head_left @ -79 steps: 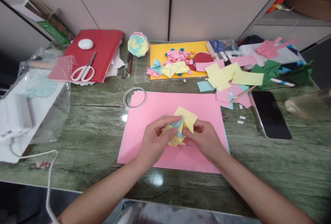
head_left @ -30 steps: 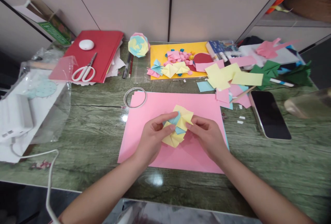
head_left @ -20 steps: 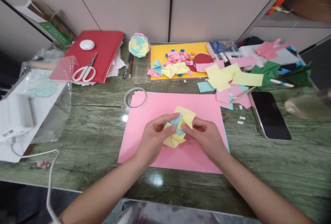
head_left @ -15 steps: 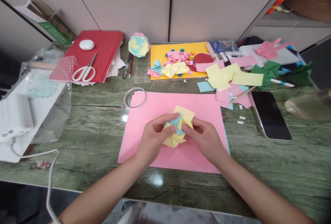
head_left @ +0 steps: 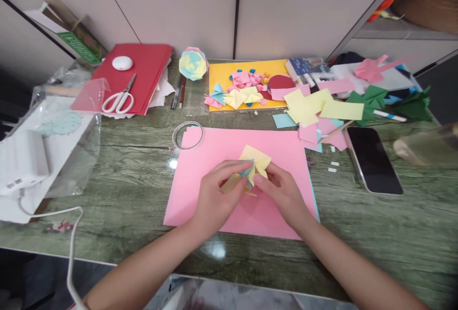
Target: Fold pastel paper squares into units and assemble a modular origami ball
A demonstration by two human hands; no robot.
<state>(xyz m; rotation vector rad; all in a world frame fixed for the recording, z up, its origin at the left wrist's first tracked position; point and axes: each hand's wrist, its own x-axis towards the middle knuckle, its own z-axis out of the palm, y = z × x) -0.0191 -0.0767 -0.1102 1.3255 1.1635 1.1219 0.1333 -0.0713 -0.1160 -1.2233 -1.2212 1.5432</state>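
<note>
Between both hands is a yellow and blue origami piece made of folded paper units, held just over a stack of pink paper. My left hand pinches its left side, thumb and index finger on the blue part. With thumb and fingers, my right hand grips the right side near a yellow flap. The lower part of the piece is largely hidden behind my left fingers. A roll of tape lies on the stack's upper left corner.
Scissors and a white case rest on a red folder. A finished paper ball stands behind. Loose paper squares lie back right, near a phone. A white cable runs along the left.
My left hand has turned in over the origami piece, covering its lower yellow part. The piece has tilted, and both hands still hold it.
</note>
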